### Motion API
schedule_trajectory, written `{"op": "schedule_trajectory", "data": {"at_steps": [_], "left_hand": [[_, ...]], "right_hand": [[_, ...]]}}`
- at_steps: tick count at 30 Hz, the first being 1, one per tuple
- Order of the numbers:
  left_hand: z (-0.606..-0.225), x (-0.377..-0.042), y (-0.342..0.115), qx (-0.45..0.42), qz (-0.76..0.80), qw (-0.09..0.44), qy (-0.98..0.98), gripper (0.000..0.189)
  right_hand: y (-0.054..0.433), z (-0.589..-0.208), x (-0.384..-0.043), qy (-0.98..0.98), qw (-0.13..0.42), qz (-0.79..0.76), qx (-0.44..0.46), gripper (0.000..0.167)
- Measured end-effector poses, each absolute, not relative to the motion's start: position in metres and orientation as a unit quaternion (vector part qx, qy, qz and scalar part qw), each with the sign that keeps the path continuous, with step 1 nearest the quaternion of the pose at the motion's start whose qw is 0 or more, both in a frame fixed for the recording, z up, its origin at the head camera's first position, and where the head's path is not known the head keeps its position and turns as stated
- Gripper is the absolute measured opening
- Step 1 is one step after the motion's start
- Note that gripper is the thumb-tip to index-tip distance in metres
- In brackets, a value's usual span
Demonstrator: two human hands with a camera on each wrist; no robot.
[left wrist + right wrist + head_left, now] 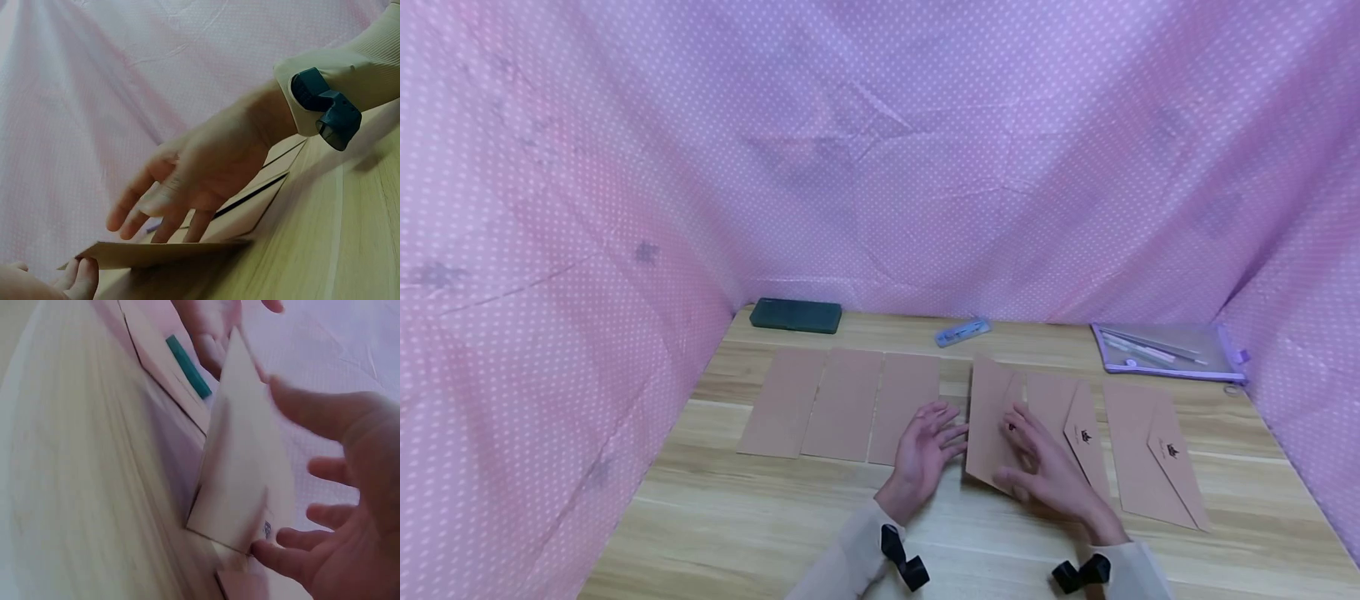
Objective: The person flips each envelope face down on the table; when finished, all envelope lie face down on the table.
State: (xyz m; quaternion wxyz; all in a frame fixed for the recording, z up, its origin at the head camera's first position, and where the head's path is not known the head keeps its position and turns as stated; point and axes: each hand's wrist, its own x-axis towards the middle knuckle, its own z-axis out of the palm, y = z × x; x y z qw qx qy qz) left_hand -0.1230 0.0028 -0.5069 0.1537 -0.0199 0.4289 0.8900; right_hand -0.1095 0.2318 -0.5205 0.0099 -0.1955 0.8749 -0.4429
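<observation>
A brown paper envelope (987,417) is tilted, its left edge raised off the table and its right side low. My left hand (921,450) lies palm up beside it, loosely extended fingers touching the raised edge; in the left wrist view the fingertips (84,272) meet that envelope's edge. My right hand (1048,475) is over the envelope's right part, fingers apart and slightly bent, a fingertip at its edge in the right wrist view. Two more envelopes with crown-printed flaps, a near one (1052,408) and a far one (1131,442), lie to the right.
Three plain-side-up envelopes (842,404) lie in a row on the left of the wooden table (737,517). Along the back are a dark green case (796,316), a small blue packet (962,332) and a purple-edged zip pouch (1195,342) with pens. A pink dotted curtain (880,167) surrounds the table.
</observation>
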Motion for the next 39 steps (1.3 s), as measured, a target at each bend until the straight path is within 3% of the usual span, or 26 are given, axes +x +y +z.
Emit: {"op": "schedule_trajectory", "data": {"at_steps": [10,16,28,39], "left_hand": [[-0.496,-0.120,0.011,0.043,0.896,0.161,0.411,0.036],[-0.495,-0.118,0.017,0.065,0.895,0.167,0.410,0.035],[-0.501,-0.116,0.025,0.105,0.868,0.197,0.444,0.039],[-0.511,-0.117,0.025,0.108,0.842,0.219,0.482,0.043]], "right_hand": [[0.217,-0.521,-0.107,0.812,0.041,-0.558,-0.164,0.090],[0.214,-0.521,-0.107,0.777,0.029,-0.595,-0.206,0.096],[0.214,-0.519,-0.105,0.759,0.034,-0.613,-0.216,0.074],[0.219,-0.522,-0.106,0.755,0.028,-0.624,-0.199,0.071]]}}
